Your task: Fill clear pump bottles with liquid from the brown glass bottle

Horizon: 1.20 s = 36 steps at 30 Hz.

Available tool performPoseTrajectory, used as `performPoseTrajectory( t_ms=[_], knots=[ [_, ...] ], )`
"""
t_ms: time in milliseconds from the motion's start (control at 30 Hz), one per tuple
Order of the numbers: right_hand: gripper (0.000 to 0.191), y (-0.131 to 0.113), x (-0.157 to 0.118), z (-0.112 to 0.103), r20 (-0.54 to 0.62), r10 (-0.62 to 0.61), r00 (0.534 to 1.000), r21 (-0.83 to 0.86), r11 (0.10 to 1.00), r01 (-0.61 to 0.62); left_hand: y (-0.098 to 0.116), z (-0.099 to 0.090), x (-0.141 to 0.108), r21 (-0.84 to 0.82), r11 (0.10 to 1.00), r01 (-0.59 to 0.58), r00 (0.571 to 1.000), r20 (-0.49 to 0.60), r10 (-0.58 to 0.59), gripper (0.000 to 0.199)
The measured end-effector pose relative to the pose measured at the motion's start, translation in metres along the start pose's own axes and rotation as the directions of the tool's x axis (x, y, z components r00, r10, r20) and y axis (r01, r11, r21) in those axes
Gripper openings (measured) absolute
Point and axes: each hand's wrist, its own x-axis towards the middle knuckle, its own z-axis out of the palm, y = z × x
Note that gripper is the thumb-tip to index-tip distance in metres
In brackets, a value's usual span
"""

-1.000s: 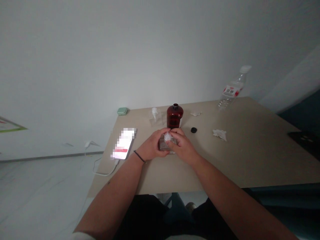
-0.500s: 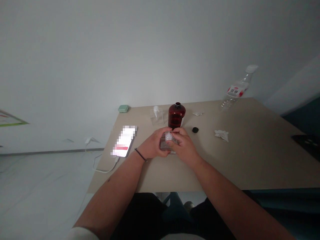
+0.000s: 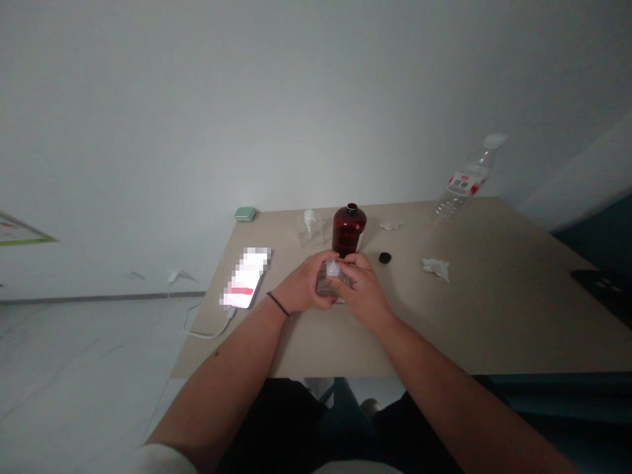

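Between my hands is a small clear square bottle (image 3: 324, 287) with a whitish, translucent top (image 3: 334, 268). My left hand (image 3: 307, 284) is wrapped round its left side. The fingers of my right hand (image 3: 363, 286) close on the top and the right side. Just behind my hands stands a dark red-brown bottle (image 3: 348, 227), upright, its mouth uncapped. To the right of it a small black cap (image 3: 385, 257) lies on the table.
A clear container with a white nozzle (image 3: 309, 227) stands behind on the left. At left are a lit phone (image 3: 247, 280) with a white cable (image 3: 212, 336) and a green case (image 3: 245, 214). Crumpled tissues (image 3: 436, 268) and a plastic bottle (image 3: 464, 184) are at right.
Both hands stay on the small clear bottle with hardly any movement. The view has shifted very slightly; the objects on the table keep their places.
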Motion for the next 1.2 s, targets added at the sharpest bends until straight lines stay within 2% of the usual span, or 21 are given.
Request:
performPoseTrajectory(
  t_ms=[300, 467, 567, 700, 833, 1000, 1200],
  knots=[
    [0.016, 0.003, -0.001, 0.001, -0.002, -0.002, 1.0, 0.021, 1.0, 0.003, 0.003, 0.001, 0.001, -0.02, 1.0, 0.009, 1.0, -0.009, -0.009, 0.085],
    [0.022, 0.01, 0.0, 0.0, 0.028, 0.001, 1.0, 0.054, 0.999, -0.002, -0.004, -0.002, -0.004, -0.078, 0.991, 0.104, 0.994, 0.042, -0.101, 0.107],
    [0.023, 0.011, 0.0, 0.0, 0.036, 0.006, 0.999, 0.073, 0.997, -0.008, -0.007, -0.006, -0.006, -0.18, 0.978, 0.101, 0.993, 0.084, -0.087, 0.113],
    [0.023, 0.012, 0.0, 0.001, 0.044, -0.005, 0.999, 0.113, 0.994, 0.0, -0.001, -0.008, -0.005, -0.338, 0.936, 0.099, 0.995, 0.024, -0.097, 0.079],
    [0.023, 0.012, 0.001, 0.002, 0.052, -0.018, 0.998, 0.135, 0.991, 0.011, 0.007, -0.003, 0.001, -0.328, 0.944, 0.047, 0.996, -0.056, -0.069, 0.051],
    [0.026, 0.013, 0.001, 0.002, 0.051, -0.013, 0.999, 0.139, 0.99, 0.005, 0.006, 0.001, 0.002, -0.224, 0.974, 0.006, 0.997, -0.073, -0.023, 0.046],
    [0.026, 0.013, 0.001, 0.003, 0.037, -0.029, 0.999, 0.15, 0.988, 0.024, 0.006, 0.004, 0.0, -0.253, 0.967, 0.022, 0.997, -0.071, -0.041, 0.045]
  ],
)
